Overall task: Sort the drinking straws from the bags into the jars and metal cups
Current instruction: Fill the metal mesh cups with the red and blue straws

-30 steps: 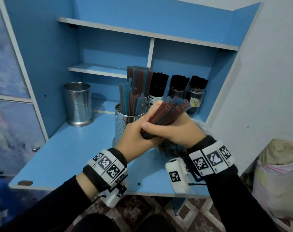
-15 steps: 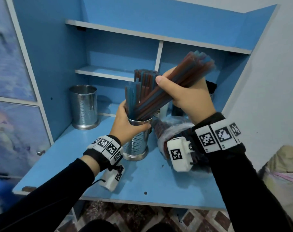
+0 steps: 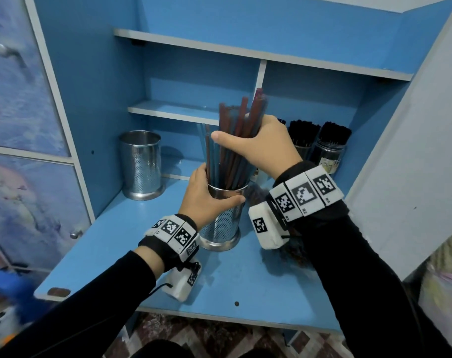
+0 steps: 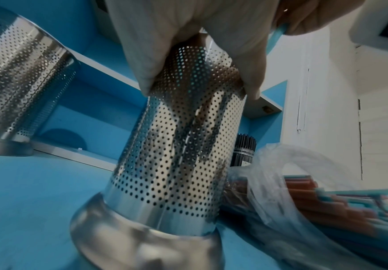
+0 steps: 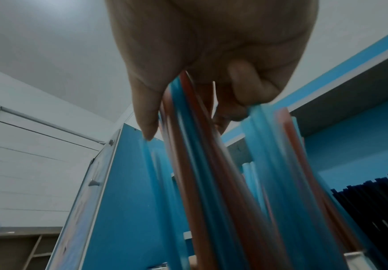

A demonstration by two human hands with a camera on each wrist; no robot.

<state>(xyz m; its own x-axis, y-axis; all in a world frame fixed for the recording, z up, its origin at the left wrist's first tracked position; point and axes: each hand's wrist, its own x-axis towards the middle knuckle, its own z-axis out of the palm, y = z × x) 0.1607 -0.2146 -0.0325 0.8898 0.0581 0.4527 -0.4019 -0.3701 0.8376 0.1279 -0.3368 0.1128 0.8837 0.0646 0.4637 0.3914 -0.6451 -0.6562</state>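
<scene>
A perforated metal cup (image 3: pixel 223 223) (image 4: pixel 179 146) stands on the blue desk, and my left hand (image 3: pixel 206 200) (image 4: pixel 188 45) grips it near its rim. A bundle of red and blue straws (image 3: pixel 235 143) (image 5: pixel 211 173) stands almost upright in the cup. My right hand (image 3: pixel 261 143) (image 5: pixel 211 54) is curled round the bundle's upper part. To the right of the cup lies a clear plastic bag (image 4: pixel 303 201) with more red and blue straws in it; in the head view my right wrist hides most of it.
A second perforated metal cup (image 3: pixel 141 164) (image 4: pixel 19 87), empty, stands at the back left. Jars of black straws (image 3: pixel 328 146) (image 5: pixel 377 201) stand at the back right. Shelves and a divider close in above; the desk's front edge (image 3: pixel 219 316) is near my wrists.
My right hand has swung the bundle from slanting up to the right to nearly upright and lowered it into the cup. My left hand has stayed on the cup.
</scene>
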